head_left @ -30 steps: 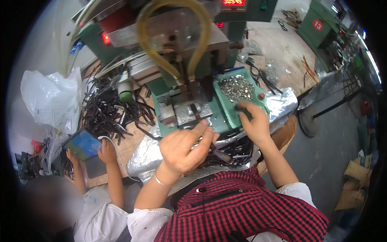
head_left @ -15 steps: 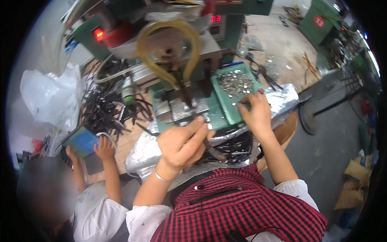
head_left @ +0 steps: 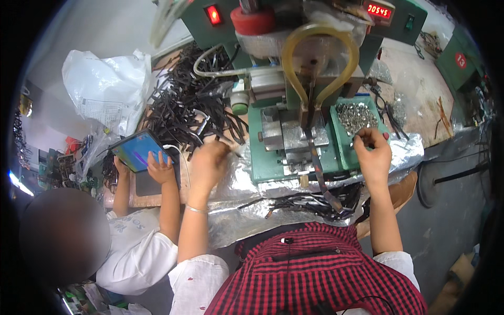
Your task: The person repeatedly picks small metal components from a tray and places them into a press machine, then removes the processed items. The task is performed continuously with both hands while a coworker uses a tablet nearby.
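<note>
My left hand [head_left: 209, 164], smeared by motion, is beside the pile of dark straps [head_left: 184, 100], near its front edge. Whether its fingers grip a strap cannot be told. Over the front edge of a green tray [head_left: 344, 149], my right hand [head_left: 375, 157] has thumb and forefinger pinched together; anything between them is too small to make out. Small shiny metal pieces [head_left: 357, 118] fill the tray's back part. One dark strap [head_left: 319, 176] runs from the metal block [head_left: 294, 134] of the green press down over its front edge, with neither hand on it.
A yellowish looped tube [head_left: 286, 52] rises over the press. More straps [head_left: 315, 202] lie on silver foil [head_left: 231, 212] before me. To the left another person's hand [head_left: 160, 167] touches a tablet [head_left: 137, 149]. A white plastic bag [head_left: 107, 84] stands behind it.
My left hand has left the strap at the press and moved left to the strap pile. The right hand stays by the tray, its fingers more curled. The view has shifted left.
</note>
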`<state>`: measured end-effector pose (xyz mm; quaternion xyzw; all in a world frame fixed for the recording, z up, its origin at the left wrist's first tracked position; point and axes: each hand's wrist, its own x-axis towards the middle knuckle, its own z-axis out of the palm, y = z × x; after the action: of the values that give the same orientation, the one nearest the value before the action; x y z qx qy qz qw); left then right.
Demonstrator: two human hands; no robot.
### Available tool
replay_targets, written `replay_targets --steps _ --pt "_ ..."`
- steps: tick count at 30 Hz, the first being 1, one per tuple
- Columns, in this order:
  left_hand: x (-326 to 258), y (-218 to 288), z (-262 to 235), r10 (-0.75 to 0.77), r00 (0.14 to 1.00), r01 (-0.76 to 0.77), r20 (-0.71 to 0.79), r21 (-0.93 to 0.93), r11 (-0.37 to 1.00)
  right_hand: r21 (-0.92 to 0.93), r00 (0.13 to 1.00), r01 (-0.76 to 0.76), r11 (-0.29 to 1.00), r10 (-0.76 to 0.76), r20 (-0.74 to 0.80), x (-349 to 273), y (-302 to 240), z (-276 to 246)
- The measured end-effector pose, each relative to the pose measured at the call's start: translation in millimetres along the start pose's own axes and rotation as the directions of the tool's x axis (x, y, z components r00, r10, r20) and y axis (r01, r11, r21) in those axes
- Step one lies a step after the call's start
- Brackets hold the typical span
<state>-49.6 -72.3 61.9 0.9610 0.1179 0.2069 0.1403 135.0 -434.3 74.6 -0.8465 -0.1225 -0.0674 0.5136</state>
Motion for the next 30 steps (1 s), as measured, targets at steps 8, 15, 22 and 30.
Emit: replay_targets --steps 8,15,22,30 --pt "103.5 -80.8 -14.8 -0.467 0.850 0.520 -0.244 0.534 0.667 0.154 0.998 0.040 0.987 -0.031 -0.062 5.7 19.8 -4.1" --pt "67.1 -89.6 50.8 -0.035 0.981 0.123 -0.193 0.470 0.874 -0.008 0.976 0.008 1.000 -0.010 -0.217 -33.1 40.4 -42.6" --pt "65.6 -33.6 44.2 -0.069 0.877 0.082 -0.476 0.007 0.997 0.184 0.913 0.404 0.896 -0.405 -0.034 -0.4 -60.0 4.4" --pt "32.8 63.3 11.9 -0.444 0.812 -0.002 -0.378 -0.763 0.646 0.448 0.939 0.321 0.835 -0.340 -0.039 -7.9 -70.9 52.3"
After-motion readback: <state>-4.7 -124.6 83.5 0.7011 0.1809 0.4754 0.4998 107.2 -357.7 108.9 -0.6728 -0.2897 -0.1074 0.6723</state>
